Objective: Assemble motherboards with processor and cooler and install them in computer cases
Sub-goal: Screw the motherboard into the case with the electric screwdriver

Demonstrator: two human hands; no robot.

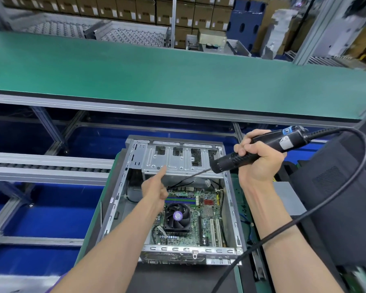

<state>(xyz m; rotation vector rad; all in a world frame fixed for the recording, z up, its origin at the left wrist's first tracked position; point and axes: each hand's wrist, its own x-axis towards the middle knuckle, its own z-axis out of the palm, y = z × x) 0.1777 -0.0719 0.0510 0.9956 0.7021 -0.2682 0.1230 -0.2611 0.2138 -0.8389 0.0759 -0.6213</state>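
Now: case (123, 199) lies open side up on the tabletop (244, 210), so the board (207, 218) sits flat and every screw point can be reached from above. Board is already inside the case, with the cooler (177, 216) mounted on it (fan label faces up).

Right hand (260, 155) is clenched around the driver (251, 150), held raised above the case's right rear corner. Bit (199, 172) angles down and left toward the drive cage (178, 159), not touching anything I can make out. Cord (304, 210) loops off to the right and back under the right forearm, clear of the case.

Left hand (155, 187) hovers over the board's far edge, forefinger stretched toward the cage, other fingers loosely curled, grasping nothing. Probably pointing out or heading for the next spot.

Judgement: the step in hand is fastening the board; I cannot tell which screws are already in.
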